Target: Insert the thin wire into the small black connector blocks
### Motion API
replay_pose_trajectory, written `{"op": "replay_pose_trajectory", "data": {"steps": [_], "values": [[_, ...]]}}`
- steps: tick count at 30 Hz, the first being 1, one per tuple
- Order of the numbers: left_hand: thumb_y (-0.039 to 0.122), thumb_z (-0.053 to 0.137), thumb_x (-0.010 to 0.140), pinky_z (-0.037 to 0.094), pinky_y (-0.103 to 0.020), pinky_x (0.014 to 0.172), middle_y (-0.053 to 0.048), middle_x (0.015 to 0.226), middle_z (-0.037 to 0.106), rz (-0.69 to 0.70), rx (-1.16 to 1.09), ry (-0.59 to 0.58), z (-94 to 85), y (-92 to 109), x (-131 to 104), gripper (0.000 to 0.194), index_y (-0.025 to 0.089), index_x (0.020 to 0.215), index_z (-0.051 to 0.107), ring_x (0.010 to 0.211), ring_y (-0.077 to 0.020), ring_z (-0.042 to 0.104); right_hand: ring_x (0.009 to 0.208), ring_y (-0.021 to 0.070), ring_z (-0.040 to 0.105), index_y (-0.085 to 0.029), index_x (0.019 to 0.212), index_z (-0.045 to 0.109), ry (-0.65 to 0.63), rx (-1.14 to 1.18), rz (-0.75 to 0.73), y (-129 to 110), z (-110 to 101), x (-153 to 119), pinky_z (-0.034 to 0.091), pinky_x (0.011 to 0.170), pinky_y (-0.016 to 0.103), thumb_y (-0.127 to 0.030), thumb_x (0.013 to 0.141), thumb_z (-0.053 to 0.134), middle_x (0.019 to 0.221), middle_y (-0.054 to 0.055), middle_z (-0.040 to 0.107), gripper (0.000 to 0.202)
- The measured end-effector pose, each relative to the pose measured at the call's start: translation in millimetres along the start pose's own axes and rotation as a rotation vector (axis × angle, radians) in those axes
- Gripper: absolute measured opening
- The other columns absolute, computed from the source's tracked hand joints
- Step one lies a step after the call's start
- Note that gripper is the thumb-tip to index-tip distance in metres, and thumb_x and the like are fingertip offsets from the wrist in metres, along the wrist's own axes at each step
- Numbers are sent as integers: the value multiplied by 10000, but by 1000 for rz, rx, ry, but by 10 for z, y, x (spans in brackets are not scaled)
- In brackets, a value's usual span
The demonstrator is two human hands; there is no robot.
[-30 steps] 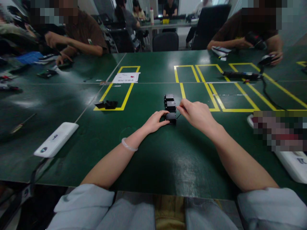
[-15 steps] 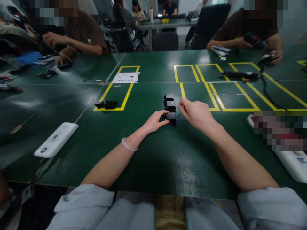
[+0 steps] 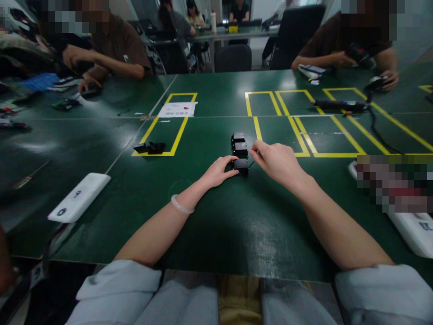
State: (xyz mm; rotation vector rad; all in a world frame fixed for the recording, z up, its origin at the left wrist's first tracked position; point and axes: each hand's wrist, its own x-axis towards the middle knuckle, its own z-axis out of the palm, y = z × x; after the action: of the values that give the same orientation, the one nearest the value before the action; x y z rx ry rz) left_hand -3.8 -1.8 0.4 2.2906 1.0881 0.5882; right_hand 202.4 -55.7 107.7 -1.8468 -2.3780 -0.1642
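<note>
Three small black box-shaped parts stand in a row on the green table. My left hand (image 3: 218, 173) grips the nearest black block (image 3: 241, 165) at its left side, thumb at the front and fingers at the back. The middle block (image 3: 240, 148) and the far block (image 3: 238, 136) sit just behind it, with silvery bits along their edges. My right hand (image 3: 279, 160), fingers pinched together, holds a thin dark rod (image 3: 251, 164). Its lower end slants down to the right side of the nearest block; whether it touches is too small to tell.
A white power bank-like slab (image 3: 80, 197) lies at left, another (image 3: 414, 232) at right. Yellow tape outlines (image 3: 179, 140) mark the table (image 3: 216, 234); a black part (image 3: 150, 147) and a paper sheet (image 3: 178, 109) lie at one. Two people work across the table.
My right hand's fingertips have shifted very slightly left, toward the blocks. My left hand and the blocks keep their places.
</note>
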Motion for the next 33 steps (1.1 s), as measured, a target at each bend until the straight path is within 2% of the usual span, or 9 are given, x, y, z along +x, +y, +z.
{"op": "replay_pose_trajectory", "data": {"steps": [3,7,13,17,21,28,33], "values": [[380,621,907,420,-406,1038,-61,1343,605,-6,-1,0,-5,9,2,435,216,1302,540,1190,-256,555,722,207,658,-208,1153,589,6,-9,-8,-9,-1,-7,191,550,292,-328,1000,302,858,68,733,347],[373,623,904,423,-407,1032,-68,1340,605,-15,-3,0,-12,20,1,440,209,1304,539,1184,-259,553,721,187,642,-203,1170,558,32,50,-36,-7,10,-21,201,550,284,-310,987,314,892,57,731,324],[391,625,903,425,-409,1029,-69,1330,609,4,-10,2,-2,-4,1,444,213,1301,541,1177,-263,556,714,195,639,-204,1088,588,29,44,-28,-3,10,-17,192,551,288,-452,1007,297,851,72,730,392],[385,614,908,426,-414,1033,-65,1346,600,-5,-11,-2,-2,-6,1,442,225,1313,536,1185,-262,553,695,194,631,-192,1113,588,-6,-8,-1,-3,14,-3,187,558,297,-363,1008,273,851,88,730,374],[386,612,907,422,-428,1041,-67,1347,599,-13,-9,-5,-7,7,2,440,230,1312,539,1198,-269,548,712,189,628,-188,1199,538,3,50,-20,-3,14,-10,200,560,295,-309,986,277,904,77,728,358],[395,619,908,431,-407,1024,-67,1337,608,17,-1,11,7,-22,6,450,212,1312,542,1171,-260,562,728,207,643,-190,1091,580,-5,42,-4,-20,-4,-9,196,554,295,-448,1013,257,859,82,723,421],[399,607,915,421,-411,1043,-53,1344,606,11,6,7,13,-26,11,429,233,1305,544,1198,-258,554,727,202,641,-191,1201,539,-8,31,2,-9,21,-2,197,565,295,-332,1000,252,880,82,727,377]]}}
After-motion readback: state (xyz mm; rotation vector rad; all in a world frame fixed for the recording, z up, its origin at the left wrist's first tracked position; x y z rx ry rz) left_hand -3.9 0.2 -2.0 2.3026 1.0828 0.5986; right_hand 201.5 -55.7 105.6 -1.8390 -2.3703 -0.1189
